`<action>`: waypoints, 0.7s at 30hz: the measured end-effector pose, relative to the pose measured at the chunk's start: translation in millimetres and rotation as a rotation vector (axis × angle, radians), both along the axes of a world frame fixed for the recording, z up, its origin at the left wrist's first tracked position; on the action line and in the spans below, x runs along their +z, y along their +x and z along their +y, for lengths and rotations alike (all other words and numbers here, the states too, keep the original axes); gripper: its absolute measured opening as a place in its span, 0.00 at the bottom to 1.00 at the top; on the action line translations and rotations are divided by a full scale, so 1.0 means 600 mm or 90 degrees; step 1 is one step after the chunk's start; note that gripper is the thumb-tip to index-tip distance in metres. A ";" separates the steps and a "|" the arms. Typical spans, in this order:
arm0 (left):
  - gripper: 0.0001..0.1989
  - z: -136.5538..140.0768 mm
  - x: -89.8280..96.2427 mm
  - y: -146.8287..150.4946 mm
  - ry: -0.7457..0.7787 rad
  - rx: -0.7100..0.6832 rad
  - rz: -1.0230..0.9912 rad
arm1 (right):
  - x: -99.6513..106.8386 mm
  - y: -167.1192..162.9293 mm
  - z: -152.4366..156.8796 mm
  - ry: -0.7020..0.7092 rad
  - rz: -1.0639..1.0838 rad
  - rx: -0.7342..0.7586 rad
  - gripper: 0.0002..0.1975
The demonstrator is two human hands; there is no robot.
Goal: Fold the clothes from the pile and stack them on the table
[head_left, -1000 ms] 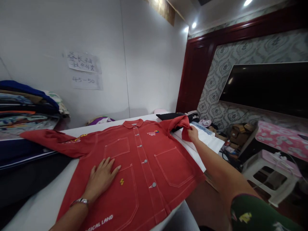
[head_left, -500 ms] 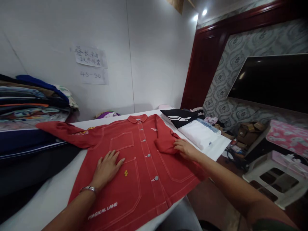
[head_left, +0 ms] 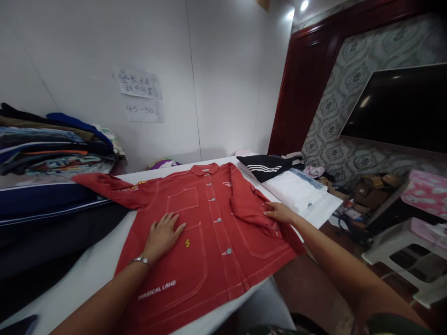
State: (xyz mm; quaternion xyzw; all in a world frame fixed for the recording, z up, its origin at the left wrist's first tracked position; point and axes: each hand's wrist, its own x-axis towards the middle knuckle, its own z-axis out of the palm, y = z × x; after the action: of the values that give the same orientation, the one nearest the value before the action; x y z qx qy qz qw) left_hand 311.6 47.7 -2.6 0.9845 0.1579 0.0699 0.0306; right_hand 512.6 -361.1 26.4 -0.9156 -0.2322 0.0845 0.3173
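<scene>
A red button-front jacket point(head_left: 178, 260) lies face up across the white table, its collar toward the wall. Flat on the jacket's front, near the pocket with a small yellow mark, rests my left hand point(head_left: 161, 238) with its fingers spread. My right hand point(head_left: 281, 214) pinches the edge of one sleeve point(head_left: 251, 209), which lies bent down over the jacket's front at the right. The other sleeve point(head_left: 108, 186) stretches out to the left, reaching onto dark clothing. Part of my right fingertips is hidden by the cloth.
Stacked clothes point(head_left: 56, 144) and dark garments point(head_left: 52, 232) fill the left side. At the back right lie a black striped garment point(head_left: 261, 166) and a white folded one point(head_left: 296, 193). A stool point(head_left: 412, 256) and cardboard boxes point(head_left: 372, 193) stand right of the table.
My right hand has drawn the sleeve downward, so it now lies lower and straighter along the jacket's side. My left hand stays flat on the front. The view has shifted slightly.
</scene>
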 end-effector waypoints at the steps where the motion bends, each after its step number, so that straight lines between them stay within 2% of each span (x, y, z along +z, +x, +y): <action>1: 0.32 -0.001 0.000 0.000 -0.001 -0.001 -0.006 | 0.000 0.000 -0.003 -0.008 0.011 0.003 0.13; 3: 0.31 -0.002 -0.001 -0.001 -0.007 0.001 -0.018 | 0.005 -0.001 -0.008 0.003 0.048 -0.001 0.11; 5: 0.31 0.000 -0.002 -0.001 -0.017 0.003 -0.022 | 0.019 -0.006 -0.012 0.063 0.086 -0.011 0.15; 7: 0.31 0.005 0.000 0.001 -0.031 0.009 -0.018 | 0.042 -0.014 -0.014 0.131 0.094 -0.017 0.18; 9: 0.30 0.007 0.008 0.006 -0.061 0.014 -0.008 | 0.072 -0.029 -0.013 0.157 0.066 0.005 0.18; 12: 0.28 -0.015 0.039 0.019 -0.137 -0.010 -0.048 | 0.118 -0.072 0.004 0.105 -0.040 0.047 0.13; 15: 0.28 -0.081 0.077 0.028 -0.280 -0.119 -0.146 | 0.146 -0.139 0.039 0.013 -0.177 0.092 0.05; 16: 0.27 -0.110 0.087 0.028 -0.340 -0.153 -0.164 | 0.148 -0.163 0.053 0.000 -0.202 0.140 0.04; 18: 0.27 -0.167 0.099 0.024 -0.416 -0.232 -0.165 | 0.143 -0.205 0.076 0.015 -0.173 0.311 0.09; 20: 0.25 -0.212 0.098 0.015 -0.422 -0.327 -0.144 | 0.127 -0.226 0.087 0.062 -0.083 0.462 0.12; 21: 0.24 -0.226 0.093 0.010 -0.411 -0.369 -0.123 | 0.117 -0.225 0.087 0.094 -0.052 0.477 0.12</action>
State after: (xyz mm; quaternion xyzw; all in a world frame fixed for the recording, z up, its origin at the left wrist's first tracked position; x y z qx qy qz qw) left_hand 317.4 -88.1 53.5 0.9170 -0.1148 0.0975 0.3694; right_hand 377.7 -308.9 96.5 -0.7446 -0.5686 0.1412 0.3198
